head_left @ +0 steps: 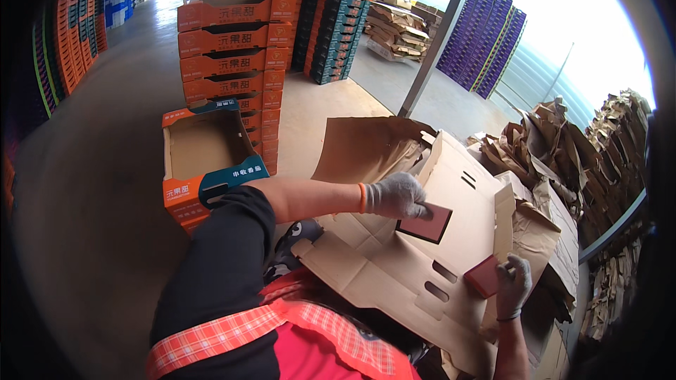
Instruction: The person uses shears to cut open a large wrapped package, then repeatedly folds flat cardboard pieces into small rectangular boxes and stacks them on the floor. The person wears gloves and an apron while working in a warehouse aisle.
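Observation:
My left hand (396, 195), in a grey glove with an orange cuff, is closed on the edge of a flat reddish-brown rectangular block (429, 226) with dark edges. My right hand (515, 287), gloved in grey too, grips a similar reddish block (483, 276) lower on the right. Under both hands lies a die-cut cardboard sheet (394, 278), brown side up, with oval slots and fold lines. The left block is over the sheet's middle, the right one by its right edge. I cannot tell whether either block touches the cardboard.
To the left, an open orange and green carton (211, 148) stands before a tall stack of orange cartons (232, 42). Crumpled brown cardboard (542, 141) piles up on the right. A metal post (436, 42) rises behind the sheet, with purple crates (479, 35) beyond.

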